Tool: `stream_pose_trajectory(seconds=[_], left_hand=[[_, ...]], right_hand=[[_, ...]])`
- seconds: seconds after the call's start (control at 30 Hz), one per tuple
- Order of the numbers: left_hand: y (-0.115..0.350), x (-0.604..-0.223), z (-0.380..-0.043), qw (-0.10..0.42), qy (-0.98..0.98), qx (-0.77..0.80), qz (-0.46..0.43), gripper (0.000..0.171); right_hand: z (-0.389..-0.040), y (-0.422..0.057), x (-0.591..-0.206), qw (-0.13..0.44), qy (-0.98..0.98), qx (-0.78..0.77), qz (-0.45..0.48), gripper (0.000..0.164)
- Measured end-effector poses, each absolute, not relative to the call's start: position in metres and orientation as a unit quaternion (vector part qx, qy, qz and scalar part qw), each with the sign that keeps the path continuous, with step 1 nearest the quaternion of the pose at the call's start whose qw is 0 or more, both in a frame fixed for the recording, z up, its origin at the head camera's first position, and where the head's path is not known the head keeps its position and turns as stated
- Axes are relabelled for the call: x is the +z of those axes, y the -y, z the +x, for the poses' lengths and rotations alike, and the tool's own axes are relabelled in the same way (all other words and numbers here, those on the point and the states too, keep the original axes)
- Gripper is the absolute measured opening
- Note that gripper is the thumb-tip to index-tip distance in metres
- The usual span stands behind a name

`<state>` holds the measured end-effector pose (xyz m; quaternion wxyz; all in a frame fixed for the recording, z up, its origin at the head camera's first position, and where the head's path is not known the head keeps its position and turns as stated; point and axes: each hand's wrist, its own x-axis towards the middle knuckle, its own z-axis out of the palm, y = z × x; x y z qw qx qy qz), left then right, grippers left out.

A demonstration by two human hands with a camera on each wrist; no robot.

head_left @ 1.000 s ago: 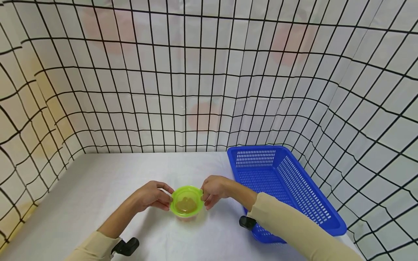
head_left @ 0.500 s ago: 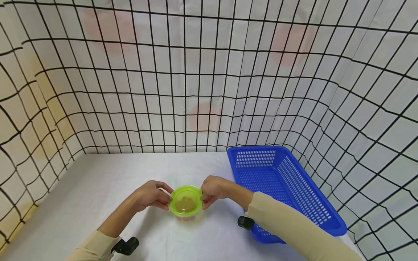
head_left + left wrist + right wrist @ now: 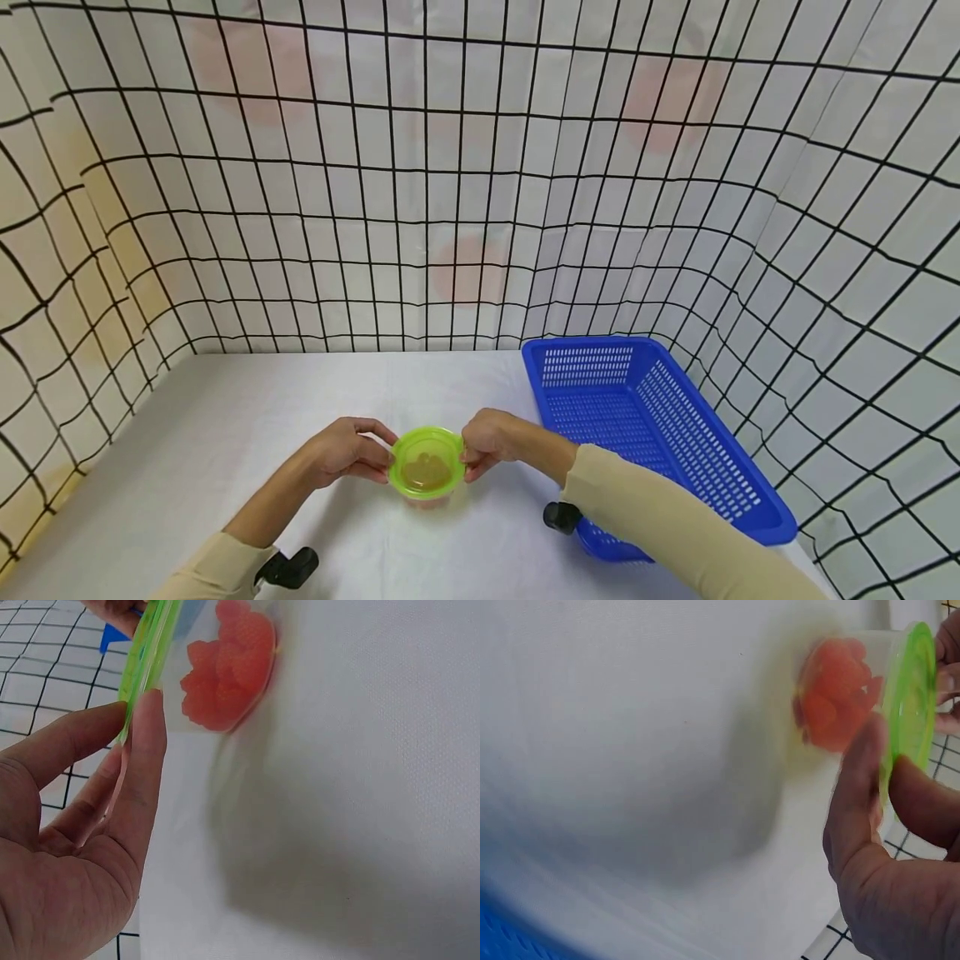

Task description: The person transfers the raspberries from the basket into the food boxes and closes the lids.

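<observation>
A round, clear plastic food container with a bright green lid [image 3: 427, 461] stands on the white table, between both hands. Through its wall the left wrist view shows orange-red pieces [image 3: 229, 671], which look like small fruit or gummies. My left hand [image 3: 348, 452] pinches the lid's left rim between thumb and fingertips. On the opposite side, my right hand [image 3: 491, 443] pinches the rim, its thumb [image 3: 922, 802] over the lid and a finger beneath. The lid sits on the container; whether its edge is fully pressed down cannot be told.
A blue perforated plastic basket [image 3: 534, 367] stands on the right of the white table [image 3: 262, 400], partly behind the right forearm. Black grid netting [image 3: 457, 192] over white sheeting encloses the back and sides. A dark wrist device [image 3: 288, 568] sits at the left sleeve.
The right hand has moved slightly left, and its fingers have drawn together at the rim. The container has shifted a few pixels left. The left hand has hardly moved.
</observation>
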<state>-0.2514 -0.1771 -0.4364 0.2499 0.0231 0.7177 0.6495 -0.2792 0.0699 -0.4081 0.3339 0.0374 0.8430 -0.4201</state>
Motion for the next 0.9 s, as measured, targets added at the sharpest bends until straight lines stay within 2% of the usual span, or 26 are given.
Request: stream_pose_trajectory(seconds=[0.13,0.33,0.43,0.67,0.8,0.9], left_hand=[[0.178,-0.436,-0.251,0.251,-0.713,0.654,0.025,0.035],[0.177,-0.436,-0.250,0.252,-0.717,0.650,0.032,0.036],[0.174,-0.436,-0.249,0.254,-0.720,0.645,0.030,0.039],[0.169,-0.428,-0.245,0.241,-0.735,0.632,0.046,0.056],[0.165,-0.424,-0.244,0.223,-0.757,0.612,0.050,0.057],[0.161,-0.423,-0.243,0.210,-0.781,0.585,0.058,0.059]], right_hand=[[-0.278,-0.071,-0.411,0.328,-0.841,-0.430,0.026,0.009],[-0.282,-0.080,-0.408,0.349,-0.828,-0.438,-0.008,0.009],[-0.284,-0.084,-0.406,0.349,-0.824,-0.445,-0.025,0.020],[-0.279,-0.083,-0.397,0.328,-0.834,-0.439,-0.066,0.061],[-0.272,-0.077,-0.394,0.309,-0.857,-0.398,-0.106,0.072],[-0.265,-0.072,-0.396,0.269,-0.893,-0.332,-0.145,0.078]])
